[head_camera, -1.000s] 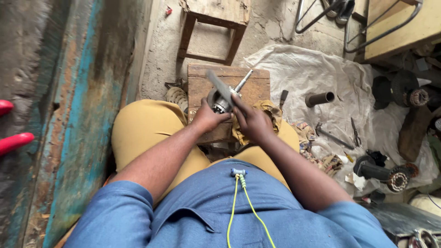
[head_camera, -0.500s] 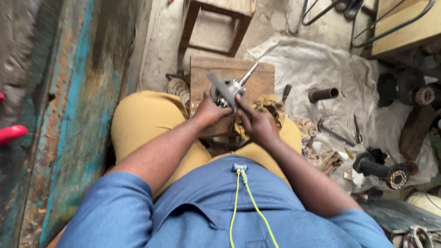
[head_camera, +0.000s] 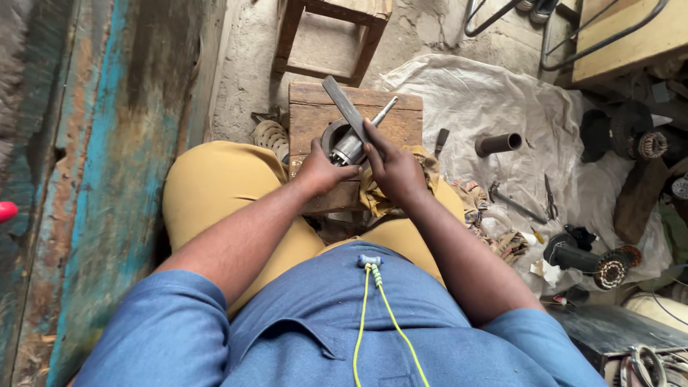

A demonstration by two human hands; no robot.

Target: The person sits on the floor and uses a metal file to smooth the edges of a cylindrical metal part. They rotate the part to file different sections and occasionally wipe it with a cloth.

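Observation:
A metal motor rotor with a thin shaft (head_camera: 357, 140) rests on a small wooden block (head_camera: 401, 115) between my knees. My left hand (head_camera: 321, 172) grips the rotor's round dark body from the left. My right hand (head_camera: 393, 166) holds a flat grey metal file (head_camera: 344, 106), its blade lying across the rotor and pointing up and left. A yellowish rag (head_camera: 424, 162) lies under my right hand. Both hands touch the rotor.
A wooden stool (head_camera: 331, 37) stands beyond the block. On a white sheet (head_camera: 494, 93) to the right lie a short metal pipe (head_camera: 498, 143), hand tools and wound motor parts (head_camera: 595, 259). A worn blue-painted wall (head_camera: 107, 179) runs along the left.
The file's blade has shifted across the rotor and now points further up and left. Both hands stayed on the rotor, and the view has tilted slightly.

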